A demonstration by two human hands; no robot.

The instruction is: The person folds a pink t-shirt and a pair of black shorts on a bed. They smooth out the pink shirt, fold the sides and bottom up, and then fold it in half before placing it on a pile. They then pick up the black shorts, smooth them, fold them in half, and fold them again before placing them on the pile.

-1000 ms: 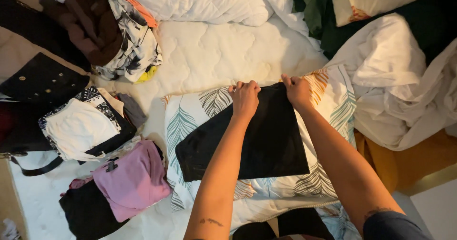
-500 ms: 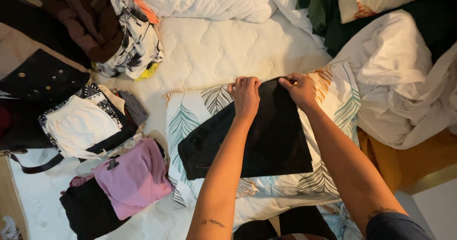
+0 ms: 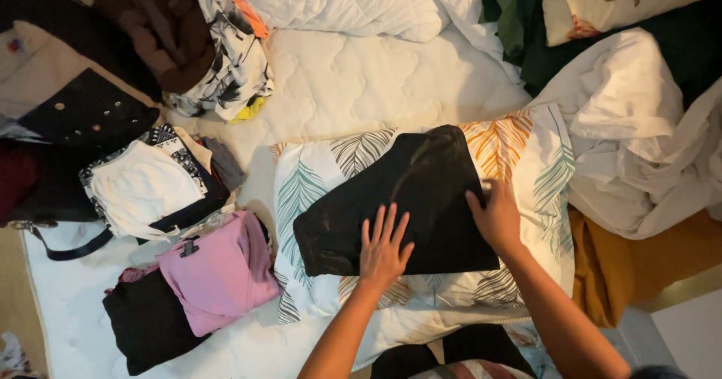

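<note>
**Two Hands Flat on a Black Cloth**

Two hands press down on a black folded cloth (image 3: pixel 406 198) in the middle of the frame. The left hand (image 3: pixel 383 247) lies flat on the lower part of the cloth. Its fingers (image 3: pixel 380 225) are spread wide apart and point up the frame. It holds nothing; it only touches the cloth from above. The right hand (image 3: pixel 496 217) sits at the right edge of the cloth. Its fingers are closer together and bent a little over that edge. I cannot tell if they pinch the edge or just rest on it.

The black cloth lies on a leaf-print pillow (image 3: pixel 526 153), white with green, grey and orange leaves. The pillow shows all around the cloth, with the most bare room on the right side and a thin strip at the left and bottom. The cloth is tilted, so its top corner points to the upper middle of the frame.

The pillow rests on a white quilted mattress (image 3: pixel 353 86). Above the pillow there is open mattress with nothing on it.

At the lower left, near the pillow's left edge, lies a pink folded garment (image 3: pixel 222 274) on top of a black one. Above that is a white folded garment (image 3: pixel 143 187). At the upper left sits a heap of mixed clothes (image 3: pixel 203 40). At the right of the frame is a crumpled white sheet (image 3: pixel 639 138), just beside the pillow's right edge.
</note>
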